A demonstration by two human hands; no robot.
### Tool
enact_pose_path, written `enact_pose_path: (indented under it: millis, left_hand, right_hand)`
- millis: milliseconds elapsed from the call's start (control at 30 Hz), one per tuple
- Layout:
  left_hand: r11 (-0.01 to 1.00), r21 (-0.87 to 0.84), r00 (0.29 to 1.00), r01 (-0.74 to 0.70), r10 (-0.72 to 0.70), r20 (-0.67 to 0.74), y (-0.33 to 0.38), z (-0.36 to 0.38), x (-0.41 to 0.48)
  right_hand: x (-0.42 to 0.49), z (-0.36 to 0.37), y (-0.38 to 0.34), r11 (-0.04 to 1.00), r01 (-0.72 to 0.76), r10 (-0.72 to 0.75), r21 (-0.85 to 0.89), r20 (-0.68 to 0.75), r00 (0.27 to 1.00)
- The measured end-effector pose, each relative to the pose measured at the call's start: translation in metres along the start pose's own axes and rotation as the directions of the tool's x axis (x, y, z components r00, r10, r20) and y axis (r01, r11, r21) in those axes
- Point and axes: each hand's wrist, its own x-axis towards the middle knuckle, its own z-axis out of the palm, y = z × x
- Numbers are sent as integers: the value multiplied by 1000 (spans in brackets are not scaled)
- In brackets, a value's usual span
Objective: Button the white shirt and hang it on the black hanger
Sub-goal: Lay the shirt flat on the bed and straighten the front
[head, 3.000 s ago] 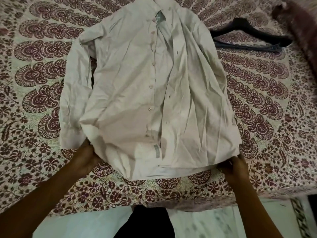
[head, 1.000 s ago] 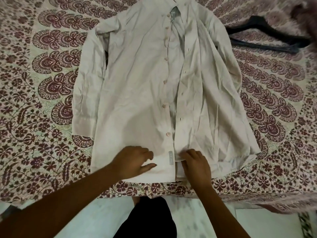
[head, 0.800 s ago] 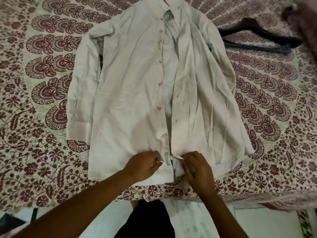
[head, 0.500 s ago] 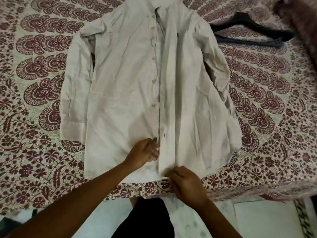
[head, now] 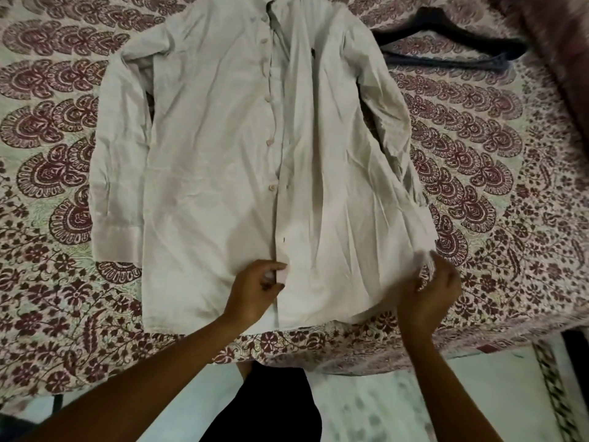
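Right hand (head: 427, 291) now on wrinkled shirt (head: 207, 154)

A bed fills most of the view, covered by a cream bedspread (head: 47, 154) printed with maroon paisley and flower motifs. A dark reddish fuzzy cloth (head: 554, 43) lies at its far right corner. Below the bed's edge is a pale marbled floor (head: 382, 409) with a dark patterned border strip (head: 554, 393). The light is dim.

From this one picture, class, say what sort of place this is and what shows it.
Probably a bedroom at home: a white shirt lies spread on a bed's maroon-patterned sheet, a black hanger lies beside it, and pale floor shows below the bed's edge.
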Motion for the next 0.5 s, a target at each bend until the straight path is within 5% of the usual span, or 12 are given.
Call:
enact_pose_path:
  millis: [133, 200, 367, 500]
  left_hand:
    - [1000, 9, 1000, -17, 17, 6, -2, 0, 2]
    - [1000, 17, 1000, -13, 13, 7, -3, 1, 3]
    - [1000, 17, 1000, -8, 9, -11, 2, 5, 5]
    - [998, 23, 998, -54, 54, -22, 9, 15, 7]
  right_hand:
    - [36, -5, 11, 982, -175, 151, 67, 271, 951]
    - [42, -6, 7, 989, -135, 108, 61, 323, 940]
    - [53, -4, 5, 995, 86, -92, 49, 127, 988]
    - [66, -16, 1, 920, -204, 229, 335, -38, 973]
